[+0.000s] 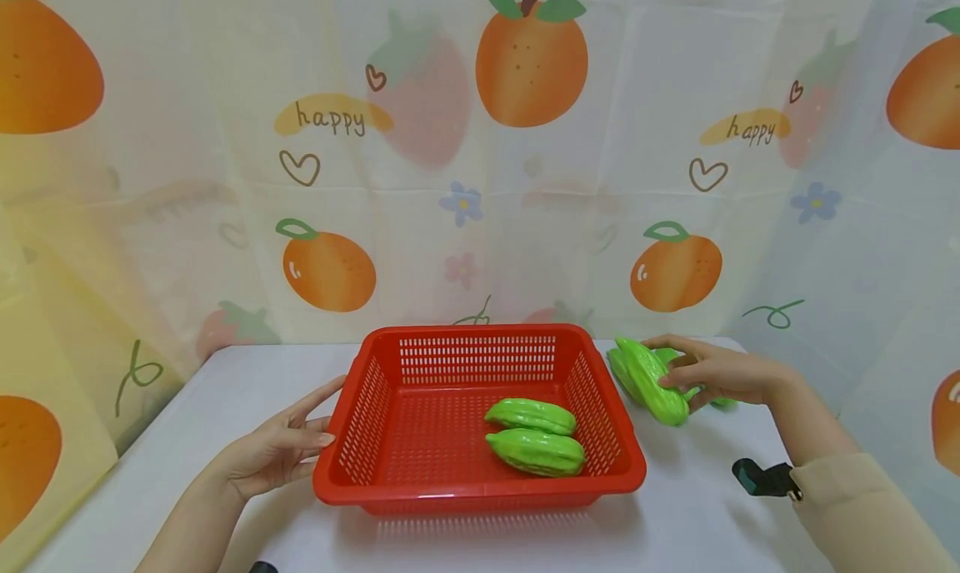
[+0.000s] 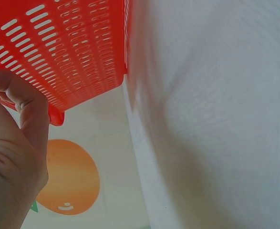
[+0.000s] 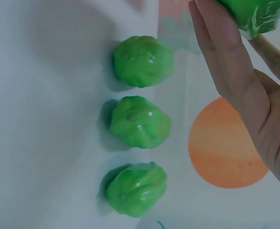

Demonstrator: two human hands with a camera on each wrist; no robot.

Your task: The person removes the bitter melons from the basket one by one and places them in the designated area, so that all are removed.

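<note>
My right hand [image 1: 705,371] grips a bright green bitter melon [image 1: 651,386] between thumb and fingers, lifted beside the basket's right wall. In the right wrist view, that held bitter melon [image 3: 256,14] shows at the top edge. Below it three more bitter melons [image 3: 140,121] lie in a row on the table, partly hidden by the hand in the head view. At the left side of the red plastic basket [image 1: 480,491], my left hand [image 1: 273,448] holds the rim with bent fingers. Two bitter melons [image 1: 536,452] lie side by side inside, towards the basket's right.
The white table [image 1: 277,373] extends around the basket. Behind it hangs a pale curtain [image 1: 525,223] printed with oranges and flowers. A dark wrist-camera piece [image 1: 765,478] sticks out from the right sleeve [image 1: 855,498].
</note>
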